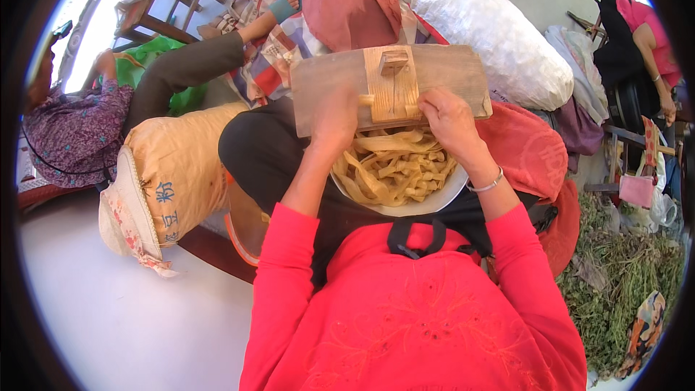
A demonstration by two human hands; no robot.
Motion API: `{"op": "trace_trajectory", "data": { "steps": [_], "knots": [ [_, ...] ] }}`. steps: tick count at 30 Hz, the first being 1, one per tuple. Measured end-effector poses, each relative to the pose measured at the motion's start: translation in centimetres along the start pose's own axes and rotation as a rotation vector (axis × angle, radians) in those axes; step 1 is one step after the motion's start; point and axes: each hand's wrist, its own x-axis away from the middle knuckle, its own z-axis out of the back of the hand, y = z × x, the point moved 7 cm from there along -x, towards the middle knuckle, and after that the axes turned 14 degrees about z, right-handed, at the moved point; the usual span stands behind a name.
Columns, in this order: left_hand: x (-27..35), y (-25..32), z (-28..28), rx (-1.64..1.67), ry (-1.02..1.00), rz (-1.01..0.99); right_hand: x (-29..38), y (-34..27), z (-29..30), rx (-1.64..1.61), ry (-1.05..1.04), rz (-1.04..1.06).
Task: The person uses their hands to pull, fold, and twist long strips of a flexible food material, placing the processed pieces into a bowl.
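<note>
A wooden board (pixel 456 73) lies across in front of me, with a paler wood plate (pixel 391 84) on its middle and a small wood block (pixel 393 60) standing on that. My left hand (pixel 336 119) is over the board's left half, blurred by motion; a short pale yellow piece shows at its fingertips. At the plate's right edge, my right hand (pixel 449 122) pinches thumb and finger together at the end of a tan strip (pixel 413 111). Below the board, between my legs, a white basin (pixel 399 209) holds tan flat strips (pixel 374 146) and many small knotted pieces (pixel 421 174).
A tan printed sack (pixel 184 157) and a sun hat (pixel 127 206) sit at left, near a seated person (pixel 81 130). A stuffed white sack (pixel 488 43) lies ahead right. Dried plants (pixel 619 277) cover the floor at right; another person's arm (pixel 651 60) is beyond.
</note>
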Motion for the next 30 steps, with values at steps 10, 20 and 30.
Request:
{"op": "trace_trajectory", "data": {
  "steps": [10,20,30],
  "knots": [
    [8.5,4.1,-5.4,1.102,-0.807,0.198,0.1,-5.3,2.4,-0.075,0.154,0.068],
    [6.2,4.7,-0.9,0.332,-0.362,-0.125,3.2,-3.6,0.0,-0.475,-0.433,-0.076],
    [10.5,4.8,-3.8,1.175,-0.522,0.168,0.0,-4.6,0.0,-0.941,0.039,-0.162]
  ]
}}
